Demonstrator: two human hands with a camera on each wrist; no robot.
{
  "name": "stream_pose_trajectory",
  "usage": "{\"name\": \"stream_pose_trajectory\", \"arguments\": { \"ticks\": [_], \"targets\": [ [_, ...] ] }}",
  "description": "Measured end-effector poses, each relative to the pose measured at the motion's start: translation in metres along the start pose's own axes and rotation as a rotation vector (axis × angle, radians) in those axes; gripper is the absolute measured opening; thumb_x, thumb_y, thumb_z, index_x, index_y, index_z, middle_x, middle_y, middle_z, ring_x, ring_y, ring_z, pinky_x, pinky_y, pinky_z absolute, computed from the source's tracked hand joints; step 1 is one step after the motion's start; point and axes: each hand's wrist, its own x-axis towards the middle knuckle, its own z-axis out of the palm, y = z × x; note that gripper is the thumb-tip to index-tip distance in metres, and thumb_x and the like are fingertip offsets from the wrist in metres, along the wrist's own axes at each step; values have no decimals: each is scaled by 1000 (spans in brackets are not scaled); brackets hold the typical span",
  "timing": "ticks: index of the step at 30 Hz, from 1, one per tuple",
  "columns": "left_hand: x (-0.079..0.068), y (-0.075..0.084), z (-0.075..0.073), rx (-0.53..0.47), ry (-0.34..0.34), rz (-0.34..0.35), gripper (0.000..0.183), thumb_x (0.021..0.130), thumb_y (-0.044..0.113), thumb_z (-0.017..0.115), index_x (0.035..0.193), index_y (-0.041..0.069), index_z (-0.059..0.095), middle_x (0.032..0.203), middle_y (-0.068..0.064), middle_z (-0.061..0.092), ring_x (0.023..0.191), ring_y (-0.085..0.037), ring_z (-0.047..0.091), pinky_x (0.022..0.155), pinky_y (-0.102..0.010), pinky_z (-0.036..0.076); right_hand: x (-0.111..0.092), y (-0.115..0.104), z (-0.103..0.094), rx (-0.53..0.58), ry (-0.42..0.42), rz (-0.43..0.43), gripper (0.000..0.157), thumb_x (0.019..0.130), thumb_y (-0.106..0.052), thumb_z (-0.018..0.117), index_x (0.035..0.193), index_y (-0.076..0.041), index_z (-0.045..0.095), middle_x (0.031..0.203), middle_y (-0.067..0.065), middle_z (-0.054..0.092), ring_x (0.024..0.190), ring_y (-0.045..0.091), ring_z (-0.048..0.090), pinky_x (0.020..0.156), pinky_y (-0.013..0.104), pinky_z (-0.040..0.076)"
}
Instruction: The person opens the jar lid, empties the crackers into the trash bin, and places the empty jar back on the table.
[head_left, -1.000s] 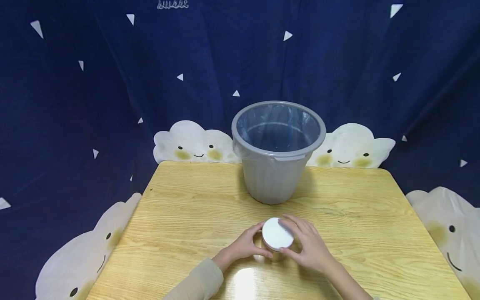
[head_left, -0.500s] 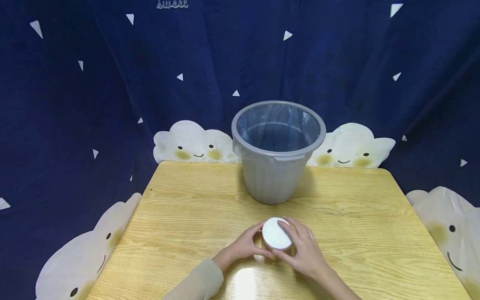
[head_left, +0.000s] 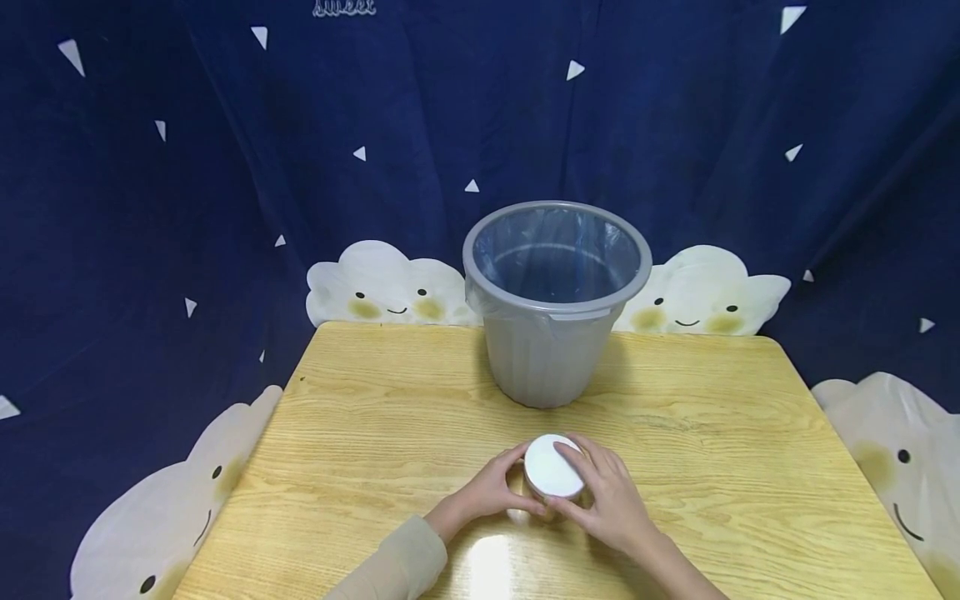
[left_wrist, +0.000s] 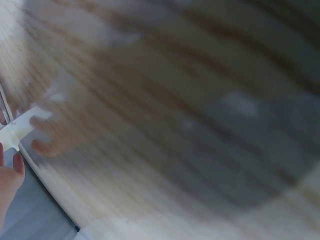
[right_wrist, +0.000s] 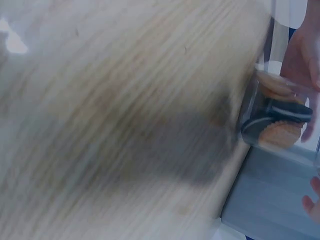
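A clear jar [right_wrist: 277, 117] with dark and light-brown cookies inside shows at the right edge of the right wrist view. Its round white lid [head_left: 552, 468] faces up in the head view, near the table's front middle. My left hand [head_left: 486, 490] holds the jar's side from the left, thumb in front and fingers behind. From the right, my right hand [head_left: 609, 498] grips the lid, with one finger lying across its top and the thumb at the front edge. The lid and hands hide most of the jar's body in the head view.
A grey trash bin [head_left: 542, 358] with a clear liner stands behind the hands on the wooden table [head_left: 390, 392]. A dark blue curtain [head_left: 420, 100] with white triangles and smiling clouds surrounds the table's back and sides.
During the first half second my right hand shifted slightly left and its fingers turned about the lid. It has barely moved since. My left hand and the jar have stayed in place.
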Motion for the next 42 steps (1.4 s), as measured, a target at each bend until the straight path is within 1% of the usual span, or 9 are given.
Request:
{"name": "stream_pose_trajectory", "arguments": {
  "ticks": [5, 11, 15, 21, 26, 30, 32, 37, 42],
  "targets": [
    [1, 1, 0, 8, 10, 12, 89, 68, 27, 80, 142, 24, 30, 132, 5, 47, 122, -13, 42, 104, -43, 32, 3, 5, -5, 11, -29, -45, 72, 73, -53, 68, 131, -17, 49, 132, 11, 46, 116, 32, 46, 92, 57, 36],
    [0, 1, -1, -2, -3, -1, 91, 67, 28, 80, 142, 27, 29, 133, 8, 45, 122, -11, 41, 105, -42, 30, 7, 11, -12, 51, -106, -72, 71, 73, -53, 68, 133, -21, 47, 134, 10, 45, 118, 32, 44, 93, 57, 35],
    [0, 0, -1, -11, -12, -5, 92, 67, 29, 80, 142, 29, 28, 133, 10, 45, 122, -10, 40, 105, -43, 29, 10, 15, -16, 60, -150, -99, 70, 74, -53, 67, 134, -24, 47, 136, 6, 44, 119, 30, 43, 92, 56, 37],
    [0, -2, -1, -10, -13, -9, 92, 67, 30, 80, 143, 30, 27, 133, 11, 45, 122, -10, 40, 105, -44, 29, 16, 21, -21, 87, -195, -157, 69, 75, -52, 67, 134, -23, 47, 138, 6, 42, 120, 30, 43, 92, 57, 36],
    [0, 0, -1, -6, -11, -14, 91, 68, 29, 79, 143, 28, 28, 133, 9, 45, 122, -11, 41, 105, -42, 29, 21, 25, -23, 91, -225, -218, 67, 77, -51, 65, 134, -21, 47, 138, 6, 43, 120, 29, 44, 93, 56, 35],
    [0, 2, -1, -8, -17, -18, 90, 69, 29, 79, 143, 27, 27, 134, 7, 44, 124, -12, 40, 105, -45, 29, 25, 27, -25, 111, -234, -261, 66, 76, -50, 66, 133, -20, 48, 138, 6, 44, 121, 30, 44, 93, 57, 35],
    [-1, 2, -1, -17, -21, -29, 91, 69, 29, 79, 143, 28, 27, 135, 9, 43, 125, -13, 38, 105, -46, 28, 27, 28, -26, 123, -248, -267, 66, 76, -49, 66, 133, -20, 48, 138, 6, 44, 122, 30, 43, 93, 58, 34],
    [0, 1, -1, -20, -23, -51, 93, 67, 30, 79, 143, 32, 26, 137, 12, 40, 128, -13, 34, 106, -47, 24, 29, 31, -28, 157, -299, -250, 67, 76, -48, 66, 134, -21, 46, 140, 5, 42, 124, 30, 40, 95, 60, 31],
    [0, 0, -2, -15, -22, -48, 94, 67, 32, 79, 143, 33, 25, 139, 12, 39, 129, -14, 34, 106, -48, 25, 32, 33, -29, 204, -336, -239, 66, 76, -48, 67, 134, -22, 47, 140, 4, 42, 125, 32, 40, 95, 62, 30]
  ]
}}
